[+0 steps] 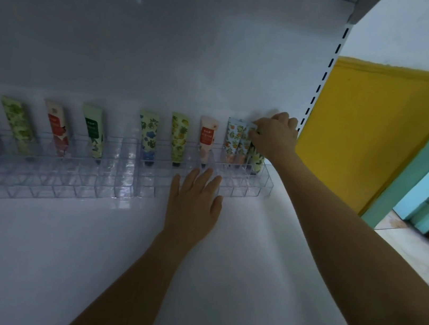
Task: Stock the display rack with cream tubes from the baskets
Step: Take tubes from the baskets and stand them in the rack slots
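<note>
Now the right hand [274, 135] is at the right end of the clear plastic stepped rack [121, 184], in the middle right of the frame. Its fingers [260, 137] are curled and pinch the flat top end of a green cream tube with yellow fruit on it [256, 160]. This tube stands cap down in the back row, just beside the blue tubes with orange fruit [231, 142]. More tubes stand along the back row, off to the left.

The left hand [193, 201] lies flat on the white shelf [261, 267] with straight fingers. Its tips touch the front of the rack and it holds nothing. I think it keeps the rack from sliding.

The tube looks small and light. Its middle is likely soft and may dent if squeezed. The flat top looks stiff, so that seems the best place to pinch. No baskets show.
</note>
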Demonstrator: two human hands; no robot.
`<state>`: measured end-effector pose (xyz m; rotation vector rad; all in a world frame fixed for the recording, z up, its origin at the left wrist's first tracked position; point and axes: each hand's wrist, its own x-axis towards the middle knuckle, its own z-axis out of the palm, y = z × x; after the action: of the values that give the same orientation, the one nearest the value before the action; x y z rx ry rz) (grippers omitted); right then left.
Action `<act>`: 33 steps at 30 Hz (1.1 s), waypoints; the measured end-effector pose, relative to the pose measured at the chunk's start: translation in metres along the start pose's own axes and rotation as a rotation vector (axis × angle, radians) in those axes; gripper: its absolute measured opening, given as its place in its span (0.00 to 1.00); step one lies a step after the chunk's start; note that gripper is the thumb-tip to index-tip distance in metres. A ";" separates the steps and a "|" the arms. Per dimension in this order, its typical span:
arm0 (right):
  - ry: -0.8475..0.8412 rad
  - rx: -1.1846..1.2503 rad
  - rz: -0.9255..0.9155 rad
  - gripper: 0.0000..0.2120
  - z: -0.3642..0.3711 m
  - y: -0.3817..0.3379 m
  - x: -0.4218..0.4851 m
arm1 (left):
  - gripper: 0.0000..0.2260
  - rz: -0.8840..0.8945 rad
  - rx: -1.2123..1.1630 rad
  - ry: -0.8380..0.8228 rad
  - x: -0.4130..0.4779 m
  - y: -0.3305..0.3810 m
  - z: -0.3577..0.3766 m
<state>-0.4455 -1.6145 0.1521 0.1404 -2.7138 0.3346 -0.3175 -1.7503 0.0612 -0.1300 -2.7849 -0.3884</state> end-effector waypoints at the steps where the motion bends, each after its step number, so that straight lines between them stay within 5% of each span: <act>1: 0.004 -0.009 -0.005 0.17 0.000 0.000 -0.001 | 0.21 0.005 -0.007 0.001 0.000 0.000 0.000; 6: 0.014 0.119 0.004 0.18 -0.006 0.001 -0.002 | 0.28 0.039 -0.062 0.049 -0.001 0.000 0.000; 19: 0.186 0.356 -0.051 0.13 -0.018 0.017 -0.030 | 0.21 0.007 -0.135 0.004 -0.002 0.005 -0.008; 28: 0.031 0.635 -0.413 0.12 -0.032 -0.140 -0.078 | 0.20 0.114 -0.091 0.328 -0.033 -0.085 -0.138; 33: -0.105 0.835 -0.528 0.09 -0.023 -0.259 -0.114 | 0.25 -0.113 0.069 0.325 -0.096 -0.185 -0.235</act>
<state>-0.2953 -1.8536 0.1817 1.0891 -2.3242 1.2751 -0.1799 -1.9977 0.1974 0.0993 -2.4860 -0.3089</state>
